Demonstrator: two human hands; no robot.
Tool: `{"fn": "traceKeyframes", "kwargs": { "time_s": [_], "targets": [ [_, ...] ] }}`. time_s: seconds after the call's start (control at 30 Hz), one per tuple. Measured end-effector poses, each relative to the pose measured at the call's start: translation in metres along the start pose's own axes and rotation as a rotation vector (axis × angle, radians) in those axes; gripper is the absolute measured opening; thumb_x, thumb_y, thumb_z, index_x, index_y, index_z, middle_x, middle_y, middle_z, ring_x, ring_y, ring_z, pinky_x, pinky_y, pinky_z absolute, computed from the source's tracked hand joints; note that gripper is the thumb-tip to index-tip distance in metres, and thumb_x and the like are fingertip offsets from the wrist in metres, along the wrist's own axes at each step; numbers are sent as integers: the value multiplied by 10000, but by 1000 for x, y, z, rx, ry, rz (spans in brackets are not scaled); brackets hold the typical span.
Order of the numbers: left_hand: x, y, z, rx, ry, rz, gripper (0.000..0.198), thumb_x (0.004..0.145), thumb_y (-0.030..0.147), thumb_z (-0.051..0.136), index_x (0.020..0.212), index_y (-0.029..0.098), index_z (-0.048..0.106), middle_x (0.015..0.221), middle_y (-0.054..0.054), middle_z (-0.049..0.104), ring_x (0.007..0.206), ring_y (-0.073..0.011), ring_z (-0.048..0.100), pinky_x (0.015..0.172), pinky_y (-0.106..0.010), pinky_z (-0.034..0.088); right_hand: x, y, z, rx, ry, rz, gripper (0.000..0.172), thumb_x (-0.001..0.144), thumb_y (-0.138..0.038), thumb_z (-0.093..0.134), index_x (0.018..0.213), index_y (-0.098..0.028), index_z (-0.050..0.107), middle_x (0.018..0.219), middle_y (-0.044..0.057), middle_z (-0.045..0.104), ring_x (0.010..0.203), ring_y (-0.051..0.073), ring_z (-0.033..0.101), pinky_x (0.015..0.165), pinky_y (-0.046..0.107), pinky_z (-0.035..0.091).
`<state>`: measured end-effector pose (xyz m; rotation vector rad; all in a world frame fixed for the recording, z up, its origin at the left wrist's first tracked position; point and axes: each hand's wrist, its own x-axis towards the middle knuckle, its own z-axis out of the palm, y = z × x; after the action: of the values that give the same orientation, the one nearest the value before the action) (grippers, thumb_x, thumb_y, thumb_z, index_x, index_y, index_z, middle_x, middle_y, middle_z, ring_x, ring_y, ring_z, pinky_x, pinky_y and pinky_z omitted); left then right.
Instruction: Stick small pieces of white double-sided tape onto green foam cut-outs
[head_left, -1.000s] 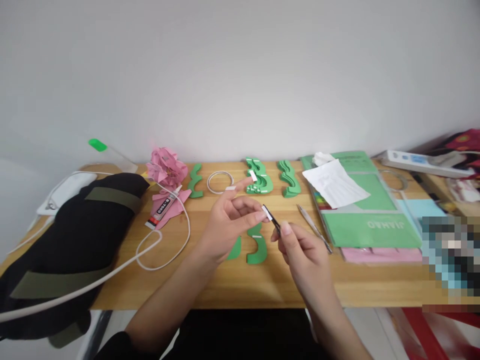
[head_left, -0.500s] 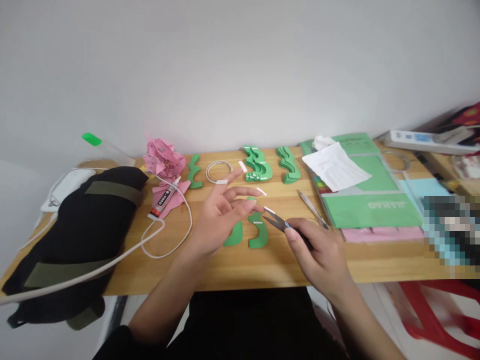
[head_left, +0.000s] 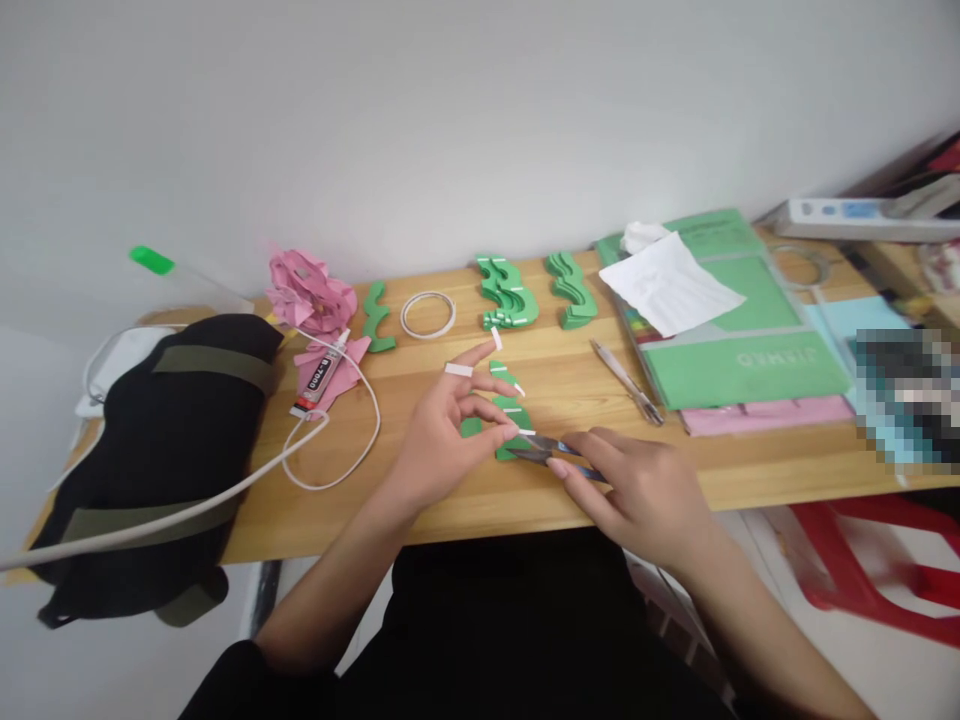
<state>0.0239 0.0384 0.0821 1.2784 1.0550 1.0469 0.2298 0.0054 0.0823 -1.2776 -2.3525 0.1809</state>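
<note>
My left hand [head_left: 442, 430] pinches a narrow white strip [head_left: 527, 432] between thumb and finger. More short white pieces cling to its other fingers, one being a white piece [head_left: 459, 370] across a finger. In my right hand [head_left: 645, 490] are scissors [head_left: 547, 450], blades apart, one lying close to the strip's end; whether they touch is hard to tell. Under the left fingers a wavy green piece [head_left: 512, 408] with white strips lies on the table, and another green piece [head_left: 471, 427] is mostly hidden by the hand.
Behind lie a stacked green bundle [head_left: 506, 295], more wavy green pieces [head_left: 571, 292] and a white ring-shaped roll [head_left: 427, 314]. A pen [head_left: 626, 380] and green folder [head_left: 750, 370] are right. Left are a glue tube [head_left: 321, 375], crumpled pink paper [head_left: 311, 290], a cable [head_left: 330, 488] and a black bag [head_left: 187, 420].
The view has shifted, so the table sits higher in the picture. The scissors have come closer to the left fingertips, their blades now beside the pinched strip and pointing more level.
</note>
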Motion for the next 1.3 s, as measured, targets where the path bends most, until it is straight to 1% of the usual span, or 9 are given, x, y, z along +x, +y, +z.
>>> {"fn": "traceKeyframes", "kwargs": {
  "time_s": [0.27, 0.4, 0.53, 0.67, 0.87, 0.97, 1.1, 1.2, 1.3],
  "targets": [
    [-19, -29, 1, 159, 40, 106, 732, 730, 78, 702, 1375, 312, 449, 1004, -18, 663, 699, -107, 656, 738, -302, 574, -9, -2, 3, -25, -350, 39, 500, 980, -493, 381, 719, -164, 651, 602, 55, 673, 464, 180, 614, 445, 267, 240],
    [-34, -40, -3, 135, 137, 123, 728, 765, 104, 692, 1400, 310, 404, 1077, -30, 634, 723, -91, 654, 788, -301, 569, -19, 0, 17, 264, -455, 210, 350, 854, -501, 603, 755, -174, 676, 659, 57, 707, 570, 209, 649, 504, 275, 360],
    [-50, -48, -2, 5, 159, 96, 698, 830, 111, 629, 1421, 346, 344, 1178, -37, 575, 773, -78, 661, 833, -294, 558, -23, -5, 37, 842, -183, 595, 316, 757, -453, 674, 935, -192, 696, 888, 62, 745, 757, 207, 669, 652, 300, 483],
    [-61, -56, 5, -13, 116, 67, 719, 852, 84, 586, 1439, 373, 288, 1259, -52, 529, 833, -96, 684, 888, -324, 542, -18, -20, 54, 1132, -87, 877, 331, 723, -460, 678, 905, -185, 701, 762, 25, 682, 657, 159, 587, 614, 277, 454],
    [-68, -63, 8, 69, 81, 53, 724, 879, 80, 539, 1464, 365, 222, 1349, -100, 497, 904, -153, 708, 932, -399, 539, -16, -26, 61, 1060, -27, 960, 304, 680, -458, 730, 645, -175, 625, 594, -24, 486, 552, 103, 399, 521, 236, 347],
    [-65, -66, 7, 254, 109, 164, 740, 880, 92, 548, 1482, 346, 201, 1367, -132, 496, 968, -188, 697, 933, -427, 547, -19, -21, 59, 1075, -3, 980, 313, 681, -458, 753, 665, -169, 633, 602, -28, 481, 546, 95, 391, 508, 228, 329],
    [-52, -71, 16, 656, 140, 409, 818, 844, 150, 643, 1503, 299, 182, 1363, -162, 498, 1177, -285, 599, 958, -496, 535, -18, -9, 56, 1156, 151, 1105, 365, 665, -491, 785, 717, -170, 620, 528, -79, 365, 455, 58, 269, 424, 213, 218],
    [-39, -74, 31, 887, 137, 438, 815, 831, 140, 661, 1500, 250, 209, 1397, -191, 459, 1275, -328, 519, 948, -483, 545, -13, -2, 57, 1252, 230, 1191, 423, 632, -526, 797, 780, -176, 611, 498, -113, 275, 419, 47, 202, 396, 208, 148],
    [-31, -76, 39, 933, 183, 415, 750, 853, 77, 589, 1491, 234, 228, 1377, -194, 475, 1195, -297, 587, 891, -428, 577, -10, 3, 59, 1263, 258, 1180, 444, 645, -506, 786, 902, -184, 621, 515, -117, 281, 417, 53, 216, 400, 207, 151]
  ]
}}
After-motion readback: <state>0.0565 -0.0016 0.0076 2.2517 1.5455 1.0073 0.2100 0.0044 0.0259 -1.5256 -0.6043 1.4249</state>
